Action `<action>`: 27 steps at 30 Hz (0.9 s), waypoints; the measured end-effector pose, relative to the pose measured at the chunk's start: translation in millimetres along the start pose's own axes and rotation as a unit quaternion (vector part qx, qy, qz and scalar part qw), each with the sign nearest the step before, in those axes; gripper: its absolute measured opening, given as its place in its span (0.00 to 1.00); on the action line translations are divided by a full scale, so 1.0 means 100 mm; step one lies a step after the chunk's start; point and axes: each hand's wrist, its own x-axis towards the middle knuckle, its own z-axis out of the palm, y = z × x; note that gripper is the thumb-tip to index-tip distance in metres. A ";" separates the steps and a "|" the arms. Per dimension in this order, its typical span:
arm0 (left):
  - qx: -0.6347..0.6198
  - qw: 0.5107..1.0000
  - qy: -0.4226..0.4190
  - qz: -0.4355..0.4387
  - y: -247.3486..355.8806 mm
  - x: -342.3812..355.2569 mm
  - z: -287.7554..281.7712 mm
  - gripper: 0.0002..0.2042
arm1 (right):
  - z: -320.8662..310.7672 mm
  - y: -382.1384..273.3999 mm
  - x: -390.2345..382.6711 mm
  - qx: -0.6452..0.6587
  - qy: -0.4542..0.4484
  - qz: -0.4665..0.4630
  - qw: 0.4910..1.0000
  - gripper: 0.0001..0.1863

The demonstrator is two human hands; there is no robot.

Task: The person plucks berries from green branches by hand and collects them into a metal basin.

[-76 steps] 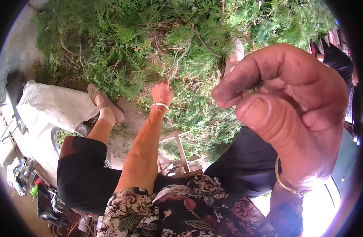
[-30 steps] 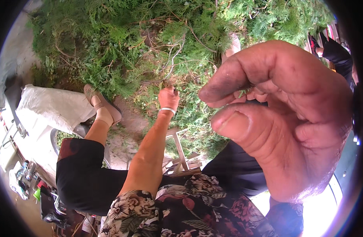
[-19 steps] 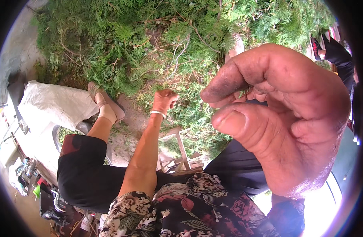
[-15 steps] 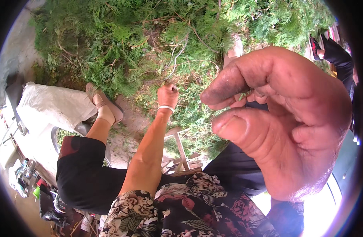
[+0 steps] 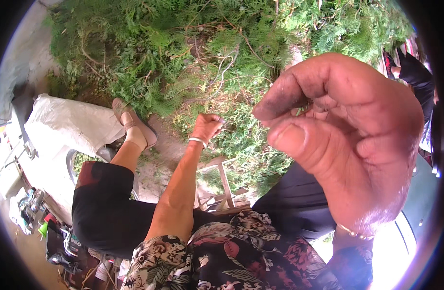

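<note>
My right hand (image 5: 347,130) is held up large and close on the right. Its index finger curls down to the thumb in a pinch, with dark stains on the fingers. A speck of green shows inside the curl, too small to name. My left hand (image 5: 206,127), a pale band (image 5: 198,142) at its wrist, reaches forward over the branches with thumb and fingers pressed together. What it pinches, if anything, I cannot make out. Before and under it spreads a big heap of green conifer branches (image 5: 149,63), with bare twigs (image 5: 222,72) among them.
A white sack (image 5: 72,121) lies at the left beside my shoe (image 5: 135,123). Between my legs stands a wooden frame (image 5: 225,183). Assorted clutter (image 5: 62,241) fills the lower left. Another person's dark-clothed leg (image 5: 415,72) shows at the far right.
My right index finger and thumb have come closer together. My left hand has turned, its fingertips now pointing right toward the greenery. The view has shifted slightly.
</note>
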 end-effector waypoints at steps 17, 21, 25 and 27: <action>-0.409 0.847 0.322 0.103 -0.63 -0.26 -0.87 0.09 | 0.13 -0.05 0.10 -0.053 -0.029 0.017 0.998 0.10; 0.069 0.869 0.442 0.210 -0.78 -0.07 -0.84 0.03 | 0.22 0.00 0.10 -0.013 -0.002 0.000 1.000 0.09; -0.241 0.906 0.326 0.123 -0.62 -0.22 -0.83 0.05 | 0.24 -0.01 0.09 -0.028 0.001 0.005 1.000 0.10; -0.322 0.912 0.251 0.043 -0.43 -0.43 -0.83 0.07 | 0.26 0.01 0.11 -0.020 0.000 -0.026 0.999 0.10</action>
